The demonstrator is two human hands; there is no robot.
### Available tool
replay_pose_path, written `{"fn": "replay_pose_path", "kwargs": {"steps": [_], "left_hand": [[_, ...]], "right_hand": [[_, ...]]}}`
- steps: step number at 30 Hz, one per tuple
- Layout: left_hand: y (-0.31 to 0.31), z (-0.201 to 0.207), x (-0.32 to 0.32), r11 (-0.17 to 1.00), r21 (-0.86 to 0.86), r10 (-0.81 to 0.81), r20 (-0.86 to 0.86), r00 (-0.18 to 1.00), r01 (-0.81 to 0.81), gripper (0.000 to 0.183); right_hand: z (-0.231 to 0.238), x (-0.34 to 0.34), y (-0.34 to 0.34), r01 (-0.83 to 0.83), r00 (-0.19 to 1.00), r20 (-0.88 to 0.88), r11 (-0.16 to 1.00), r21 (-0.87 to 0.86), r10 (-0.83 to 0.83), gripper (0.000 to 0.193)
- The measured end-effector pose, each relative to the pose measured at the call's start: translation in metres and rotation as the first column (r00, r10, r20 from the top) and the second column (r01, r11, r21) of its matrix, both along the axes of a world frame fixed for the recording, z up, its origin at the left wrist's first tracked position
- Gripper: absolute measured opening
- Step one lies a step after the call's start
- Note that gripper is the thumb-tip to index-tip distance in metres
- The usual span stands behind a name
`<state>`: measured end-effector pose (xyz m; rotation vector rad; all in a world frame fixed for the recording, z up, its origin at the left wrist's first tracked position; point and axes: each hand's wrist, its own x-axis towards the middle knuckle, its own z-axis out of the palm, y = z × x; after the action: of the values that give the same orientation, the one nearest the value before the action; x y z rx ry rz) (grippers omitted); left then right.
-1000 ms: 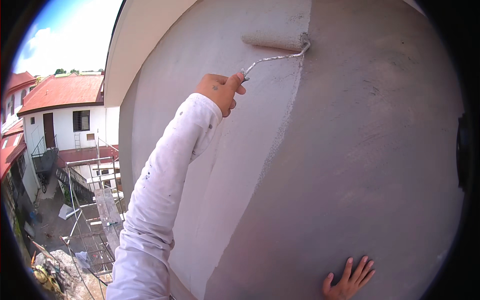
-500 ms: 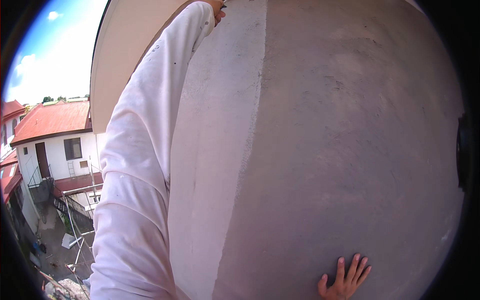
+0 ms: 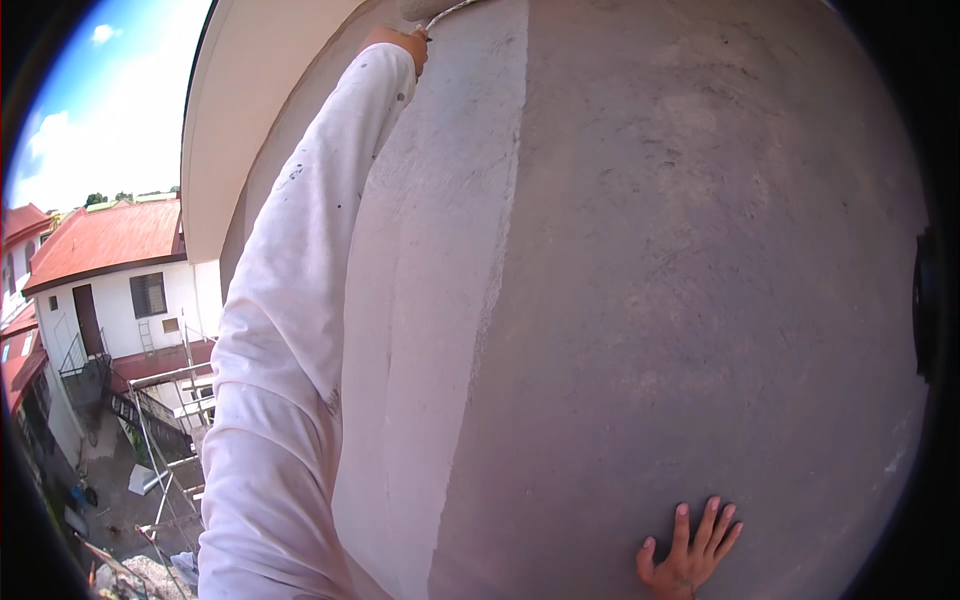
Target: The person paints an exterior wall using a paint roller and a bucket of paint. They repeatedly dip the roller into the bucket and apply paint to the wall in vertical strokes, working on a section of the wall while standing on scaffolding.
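Note:
My left arm, in a white sleeve with dark specks, stretches up along the wall. At its end, near the top edge, my left hand (image 3: 404, 44) is closed round the handle of a paint roller. The grey roller cover (image 3: 424, 8) and its thin bent frame (image 3: 455, 12) show just above the hand, partly cut off by the picture's edge. A lighter painted strip (image 3: 440, 260) runs down the wall beside the sleeve. Low on the right, my right hand (image 3: 690, 560) lies against the darker grey wall (image 3: 680, 300), fingers spread and holding nothing.
A pale overhang or wall edge (image 3: 230, 130) curves at the upper left. Far below on the left are scaffold pipes (image 3: 165, 378), a yard (image 3: 110, 480) with debris, a dark staircase and a white house with a red roof (image 3: 115, 238). A dark object sits at the right rim.
My left hand has come slightly down and to the left, bringing the roller cover and frame into view at the top. My right hand stays nearly where it was on the wall.

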<state>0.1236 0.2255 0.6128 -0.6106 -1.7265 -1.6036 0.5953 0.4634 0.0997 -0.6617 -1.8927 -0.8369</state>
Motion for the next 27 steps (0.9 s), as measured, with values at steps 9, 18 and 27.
{"fn": "replay_pose_path", "kwargs": {"steps": [9, 18, 27], "left_hand": [[-0.002, -0.09, 0.041, 0.95, 0.043, -0.311, 0.068, 0.948, 0.309, 0.046], [-0.009, 0.04, -0.005, 0.932, -0.015, -0.363, -0.008, 0.932, 0.363, 0.047], [-0.014, -0.064, -0.006, 0.91, -0.044, -0.4, 0.172, 0.9, 0.413, 0.05]], "right_hand": [[-0.001, 0.0, 0.0, 0.005, 1.0, -0.004, 1.0, -0.018, -0.005, 0.066], [-0.005, -0.001, -0.001, 0.009, 1.0, -0.002, 0.999, -0.045, -0.009, 0.066], [0.001, 0.007, -0.003, 0.0, 1.0, 0.004, 1.0, -0.027, 0.0, 0.065]]}}
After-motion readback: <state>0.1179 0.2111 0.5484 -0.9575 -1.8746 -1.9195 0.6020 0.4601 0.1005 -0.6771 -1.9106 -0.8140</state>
